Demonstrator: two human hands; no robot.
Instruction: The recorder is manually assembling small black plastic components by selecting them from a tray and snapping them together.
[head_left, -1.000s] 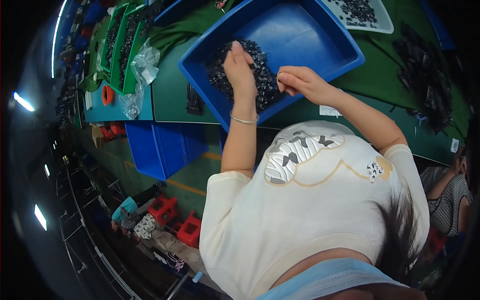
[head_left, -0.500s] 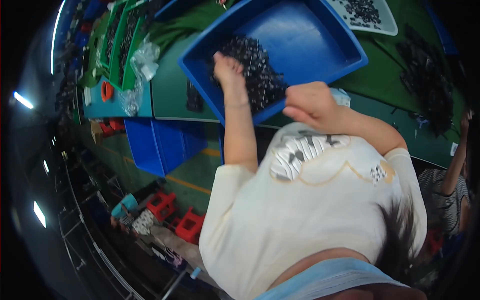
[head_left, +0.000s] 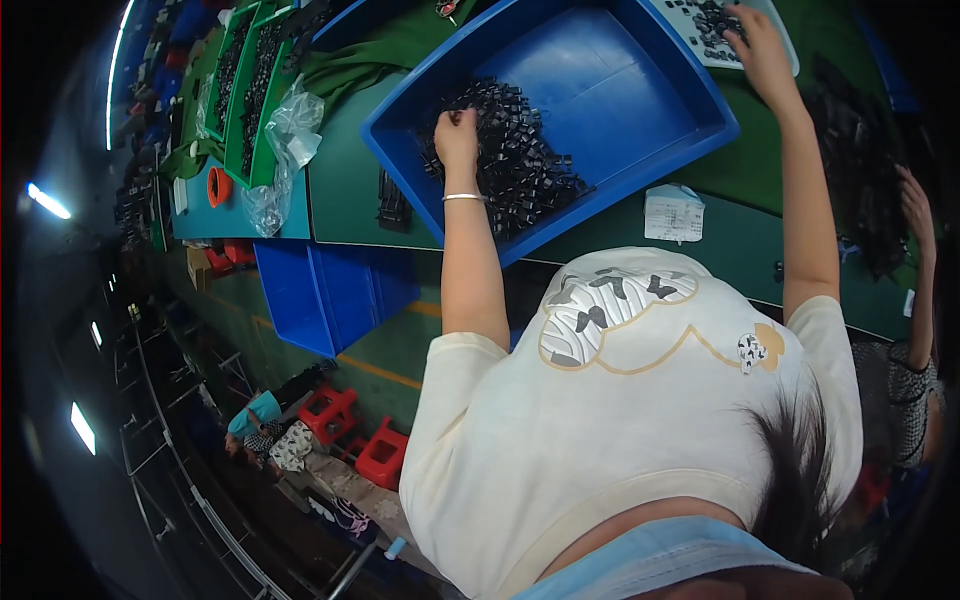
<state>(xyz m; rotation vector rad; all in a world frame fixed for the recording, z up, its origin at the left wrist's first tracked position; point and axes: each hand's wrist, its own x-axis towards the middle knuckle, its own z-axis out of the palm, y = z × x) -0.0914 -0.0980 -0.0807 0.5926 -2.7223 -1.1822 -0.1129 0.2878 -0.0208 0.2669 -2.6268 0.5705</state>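
A big blue plastic bin (head_left: pixel 640 180) stands tilted on the table, with a heap of small black plastic parts (head_left: pixel 520 170) gathered at its left side. My left hand (head_left: pixel 457 140) is at the left edge of this heap, its fingers curled together; whatever they hold cannot be made out. On that wrist sits a silver bangle (head_left: pixel 463 197). My right arm stretches far forward, and the right hand (head_left: pixel 760 45) hangs over a white tray (head_left: pixel 785 45) of small black pieces (head_left: pixel 708 25). Its thumb and fingers are apart, with nothing visible between them.
Green trays (head_left: pixel 262 170) of black parts and a clear plastic bag (head_left: pixel 292 125) lie at the left, near an orange ring-shaped thing (head_left: pixel 218 186). A paper slip (head_left: pixel 674 214) lies before the bin. At far right, another person's hand (head_left: pixel 915 205) is beside dark parts (head_left: pixel 865 180).
My right hand has gone from a closed fist near the bin's front right edge to the white tray, fingers now spread. The left hand stays at the heap, slightly shifted.
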